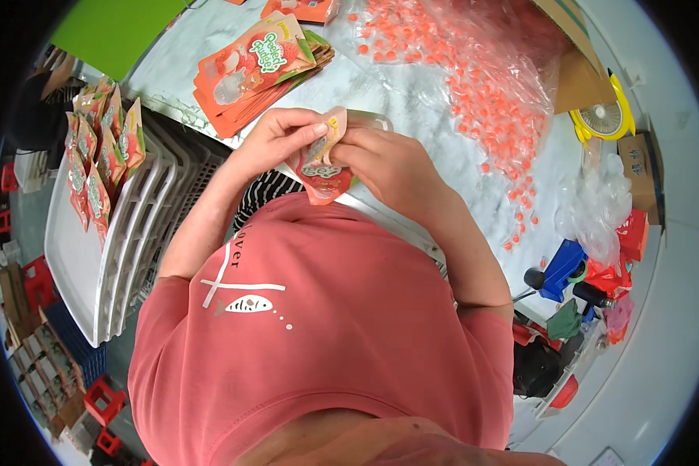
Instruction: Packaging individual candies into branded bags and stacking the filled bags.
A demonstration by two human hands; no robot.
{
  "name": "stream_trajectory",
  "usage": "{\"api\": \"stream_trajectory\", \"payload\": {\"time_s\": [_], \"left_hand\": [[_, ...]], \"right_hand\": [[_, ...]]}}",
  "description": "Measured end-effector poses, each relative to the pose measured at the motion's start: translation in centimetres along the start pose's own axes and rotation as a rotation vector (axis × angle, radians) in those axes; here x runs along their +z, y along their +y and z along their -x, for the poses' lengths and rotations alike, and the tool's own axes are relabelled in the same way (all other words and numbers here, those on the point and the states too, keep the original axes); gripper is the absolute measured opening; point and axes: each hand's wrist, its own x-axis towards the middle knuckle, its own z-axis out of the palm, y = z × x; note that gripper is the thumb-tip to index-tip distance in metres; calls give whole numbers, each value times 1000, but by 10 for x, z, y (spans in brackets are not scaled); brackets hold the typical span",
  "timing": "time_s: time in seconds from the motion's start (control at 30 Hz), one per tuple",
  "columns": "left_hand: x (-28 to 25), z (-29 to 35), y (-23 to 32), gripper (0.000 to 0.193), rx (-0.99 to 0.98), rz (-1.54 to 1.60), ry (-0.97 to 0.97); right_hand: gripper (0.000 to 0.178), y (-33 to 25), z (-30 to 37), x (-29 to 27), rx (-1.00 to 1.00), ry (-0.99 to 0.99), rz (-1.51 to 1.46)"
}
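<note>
A red-orange printed pouch (pixel 324 182) is held between my hands at the table's near edge, tilted toward my chest. My left hand (pixel 283 140) pinches its upper side between thumb and fingers. My right hand (pixel 384 159) is closed at the pouch's upper edge, with its fingertips partly hidden behind the film. Whether anything is inside the pouch cannot be seen. Just beyond my left hand lies a fanned stack of flat pouches (pixel 248 70) of the same print. To the right of my hands spread many small red, clear-wrapped pieces (pixel 493 124), spilling from a large clear plastic bag (pixel 512 46).
At my left, stacked white plastic trays (pixel 74 264) carry several plump pouches (pixel 105 159). A cardboard box (pixel 579 74) and a yellow fan (pixel 602 116) stand at the far right. Nearer are crumpled clear plastic (pixel 594 202) and a blue tape dispenser (pixel 563 268). Red stools (pixel 103 400) stand lower left.
</note>
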Motion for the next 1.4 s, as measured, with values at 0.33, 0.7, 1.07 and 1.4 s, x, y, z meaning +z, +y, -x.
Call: {"api": "stream_trajectory", "payload": {"time_s": [0.33, 0.7, 1.07, 1.4], "left_hand": [[33, 6, -7, 26, 249, -118, 229], [39, 16, 0, 25, 227, -85, 152], [35, 17, -6, 24, 298, -95, 215], [34, 14, 3, 25, 228, -48, 148]], "right_hand": [[28, 0, -7, -2, 23, -221, -114], [31, -11, -3, -3, 186, -410, -126], [30, -12, -7, -8, 145, -424, -85], [22, -11, -7, -8, 90, -368, -78]]}}
